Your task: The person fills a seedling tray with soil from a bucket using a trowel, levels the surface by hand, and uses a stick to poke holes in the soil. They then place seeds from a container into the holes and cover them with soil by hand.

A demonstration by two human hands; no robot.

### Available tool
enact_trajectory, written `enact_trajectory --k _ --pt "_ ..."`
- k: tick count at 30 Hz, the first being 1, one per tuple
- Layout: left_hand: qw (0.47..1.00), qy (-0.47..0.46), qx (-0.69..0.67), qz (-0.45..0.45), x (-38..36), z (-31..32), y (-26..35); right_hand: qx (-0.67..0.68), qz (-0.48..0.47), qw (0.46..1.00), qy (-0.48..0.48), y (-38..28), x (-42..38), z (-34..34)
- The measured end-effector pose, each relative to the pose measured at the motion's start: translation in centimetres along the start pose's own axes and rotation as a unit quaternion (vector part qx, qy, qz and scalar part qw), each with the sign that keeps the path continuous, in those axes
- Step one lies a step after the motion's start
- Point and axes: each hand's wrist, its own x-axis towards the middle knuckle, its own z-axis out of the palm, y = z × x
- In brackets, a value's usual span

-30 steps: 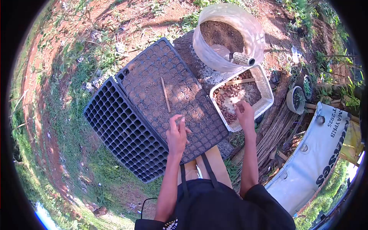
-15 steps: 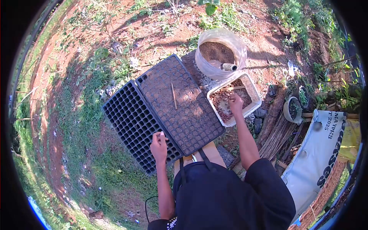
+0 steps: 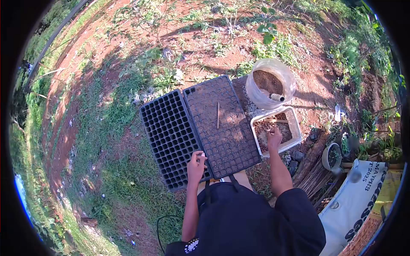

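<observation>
A black cell tray with unfilled cells [image 3: 166, 132] lies at the left, beside a second tray filled with soil [image 3: 226, 145]. On the filled tray rests a thin stick [image 3: 218, 115]. My left hand [image 3: 196, 167] is at the lower edge of the trays, fingers curled together; what they hold, if anything, is too small to make out. My right hand [image 3: 274, 139] reaches into a white basket [image 3: 297, 135] of brown seeds [image 3: 261, 128], its fingertips pinched at the seeds. A flat stick [image 3: 276, 120] lies across the basket's far part.
Behind the basket stands a clear round container [image 3: 291, 81] with soil and a small patterned cylinder [image 3: 276, 97]. To the right are a pile of sticks [image 3: 308, 170], a pot [image 3: 331, 156] and a printed white sack [image 3: 354, 192]. Grass and red soil surround the trays.
The view has shifted, so the trays and basket appear lower and further right. My right hand stays in the basket, and my left hand remains by the lower edge of the trays.
</observation>
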Motion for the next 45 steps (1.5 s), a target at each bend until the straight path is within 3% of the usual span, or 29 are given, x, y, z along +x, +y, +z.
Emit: enact_trajectory --k 5,7,8,11,13,15,16,18,25,29,31,37,45 --pt "0.999 -0.020 0.036 -0.007 0.3 0.0 1.0 0.046 0.009 0.999 -0.024 0.5 -0.4 0.0" --pt "1.000 -0.013 0.029 -0.001 0.5 0.1 1.3 0.096 0.112 0.988 0.035 -0.6 -0.3 0.2" --pt "1.000 -0.016 0.012 0.011 0.7 0.3 1.4 0.098 0.106 0.989 0.033 -1.1 -0.6 0.4" --pt "0.999 -0.023 -0.019 0.027 0.7 1.0 2.4 0.315 0.059 0.943 -0.089 -5.6 -3.4 -0.6" --pt "0.993 -0.049 -0.016 0.106 0.9 1.8 3.3 0.363 0.064 0.895 -0.250 -11.3 -6.2 -3.7" --pt "0.990 -0.055 -0.012 0.130 0.9 2.3 4.4 0.406 0.069 0.838 -0.357 -14.2 -8.3 -4.4" --pt "0.984 -0.070 -0.014 0.162 0.9 2.6 4.6 0.408 0.063 0.838 -0.356 -15.4 -9.0 -4.8" --pt "0.978 -0.089 -0.029 0.186 0.8 3.0 4.7 0.454 0.073 0.774 -0.435 -16.9 -9.9 -5.2" --pt "0.977 -0.070 -0.059 0.193 0.7 2.2 4.8 0.353 0.052 0.762 -0.540 -17.9 -8.5 -5.4" --pt "0.973 -0.053 -0.047 0.221 1.1 2.2 4.4 0.322 0.033 0.760 -0.563 -17.8 -8.0 -4.5" --pt "0.967 -0.028 -0.050 0.248 1.5 2.4 4.5 0.390 0.090 0.732 -0.552 -17.7 -8.4 -3.7" --pt "0.975 -0.006 -0.052 0.216 1.7 2.4 4.4 0.414 0.129 0.704 -0.563 -17.7 -8.6 -3.0" --pt "0.970 -0.036 -0.054 0.235 1.9 3.0 3.9 0.420 0.166 0.710 -0.540 -17.1 -9.2 -3.7"
